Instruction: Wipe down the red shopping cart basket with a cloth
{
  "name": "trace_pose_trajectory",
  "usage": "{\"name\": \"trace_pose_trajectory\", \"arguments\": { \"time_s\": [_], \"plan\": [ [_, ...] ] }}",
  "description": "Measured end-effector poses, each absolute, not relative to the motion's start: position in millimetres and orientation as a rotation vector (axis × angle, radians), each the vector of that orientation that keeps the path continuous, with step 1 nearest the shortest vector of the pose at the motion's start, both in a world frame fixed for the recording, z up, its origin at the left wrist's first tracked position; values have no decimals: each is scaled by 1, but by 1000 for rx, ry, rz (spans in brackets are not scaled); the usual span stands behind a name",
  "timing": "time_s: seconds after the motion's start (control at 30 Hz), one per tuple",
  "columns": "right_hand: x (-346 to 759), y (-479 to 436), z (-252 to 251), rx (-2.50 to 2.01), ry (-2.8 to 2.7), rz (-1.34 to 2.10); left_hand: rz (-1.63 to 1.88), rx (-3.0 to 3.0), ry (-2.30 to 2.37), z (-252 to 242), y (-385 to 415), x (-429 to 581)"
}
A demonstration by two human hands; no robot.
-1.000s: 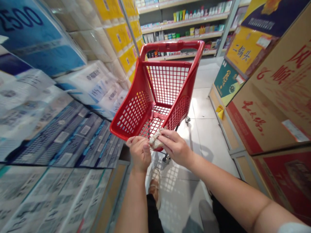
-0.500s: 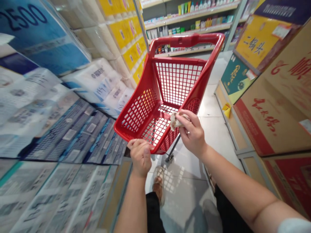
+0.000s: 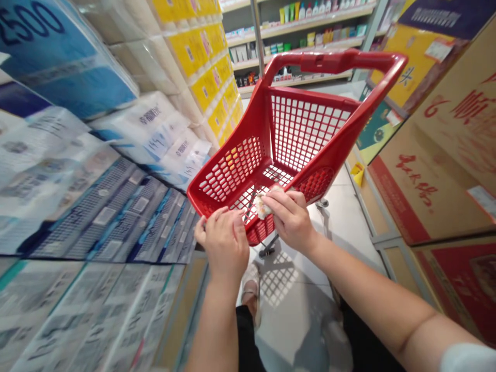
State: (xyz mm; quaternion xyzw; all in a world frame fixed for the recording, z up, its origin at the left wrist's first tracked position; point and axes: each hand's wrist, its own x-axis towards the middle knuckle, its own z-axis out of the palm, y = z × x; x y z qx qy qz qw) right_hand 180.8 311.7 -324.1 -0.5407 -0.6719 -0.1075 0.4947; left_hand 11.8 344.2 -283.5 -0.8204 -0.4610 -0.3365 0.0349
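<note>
A red plastic shopping cart [image 3: 267, 164] with a grid basket stands at an angle before me, its handle at the far side. The fingers of my left hand [image 3: 225, 240] are bent over the cart's near rim, at the left corner. In my right hand [image 3: 292, 217] is a crumpled, whitish cloth with brownish patches [image 3: 264, 205], pinched between thumb and fingers. That cloth is at the near end of the right-hand rim, a short way from my left hand. Part of the cloth is hidden under my fingers. Inside the basket no goods show.
Stacked white and blue paper packs [image 3: 155, 124] line the left side, beside yellow-labelled packs [image 3: 197, 64]. Cardboard cartons [image 3: 430, 175] rise on the right. Shelves of bottles and tubes [image 3: 310, 33] cross the back. My shoe [image 3: 251, 289] is on the tiled floor below the cart.
The cart's handle end has swung to the right. My right hand and the cloth have come left and slightly down, closer to my left hand. My left fingers are less tightly curled.
</note>
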Motion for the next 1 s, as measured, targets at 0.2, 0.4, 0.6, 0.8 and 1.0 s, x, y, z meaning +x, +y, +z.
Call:
{"name": "trace_pose_trajectory", "arguments": {
  "time_s": [0.2, 0.4, 0.6, 0.8, 1.0],
  "plan": [
    [186, 309, -328, -1256, -1772, -242, -620, -2437, -1470, -292, 348, 27],
    [214, 314, -327, -1213, -1633, -310, -637, -2576, -1301, -297, 361, 15],
    [236, 313, -326, -1264, -1536, -403, -617, -2598, -1263, -297, 358, 25],
    [209, 310, -328, -1388, -1518, -382, -674, -2540, -1228, -303, 361, 34],
    [215, 306, -327, -1450, -1632, -468, -658, -2519, -1215, -305, 358, 34]
  ]
}}
